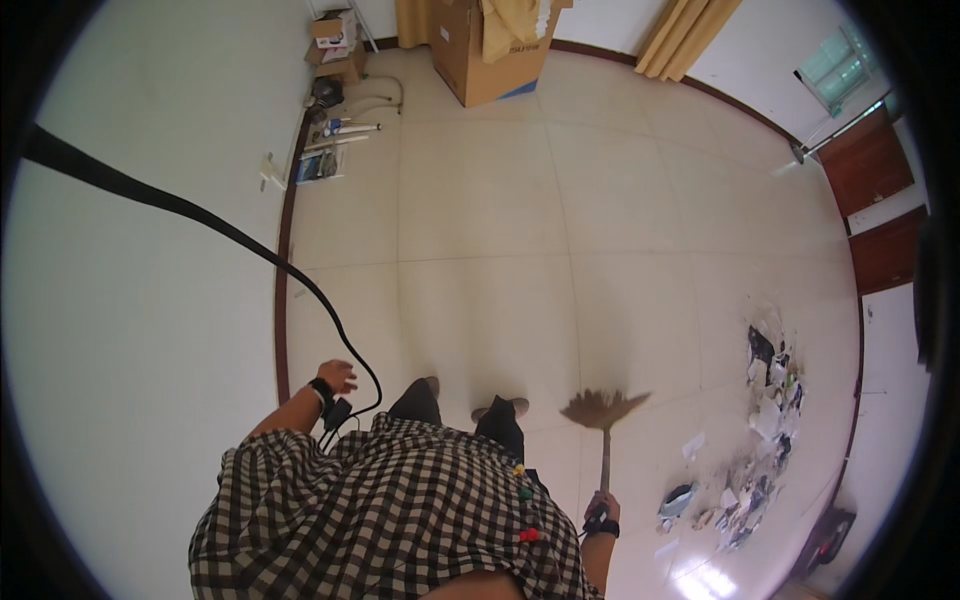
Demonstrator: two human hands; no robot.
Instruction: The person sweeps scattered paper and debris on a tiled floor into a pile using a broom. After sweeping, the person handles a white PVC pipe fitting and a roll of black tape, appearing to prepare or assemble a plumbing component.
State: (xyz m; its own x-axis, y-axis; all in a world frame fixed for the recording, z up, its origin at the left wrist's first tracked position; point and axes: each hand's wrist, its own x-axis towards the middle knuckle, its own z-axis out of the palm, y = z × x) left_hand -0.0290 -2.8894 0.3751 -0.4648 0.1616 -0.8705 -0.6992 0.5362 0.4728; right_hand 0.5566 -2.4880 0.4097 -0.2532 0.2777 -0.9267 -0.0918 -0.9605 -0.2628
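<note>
My right hand (604,507) grips the handle of a broom (604,411), whose brown bristle head fans out ahead of it over the tiled floor (487,187). Beside my body on the left, my left hand (338,375) hangs with its fingers apart and holds nothing. A black cable (330,307) passes close to that hand. To the right of the broom lies a long heap of swept litter (766,412), with paper scraps, dark pieces and dust. A blue-grey item (678,499) lies at the heap's near end.
A large cardboard box (472,60) with yellowish cloth on it stands at the far wall. Along the left wall are small boxes (337,45), a hose (397,90) and several loose items. Wooden doors (866,161) line the right side. A dark object (829,536) sits low at right.
</note>
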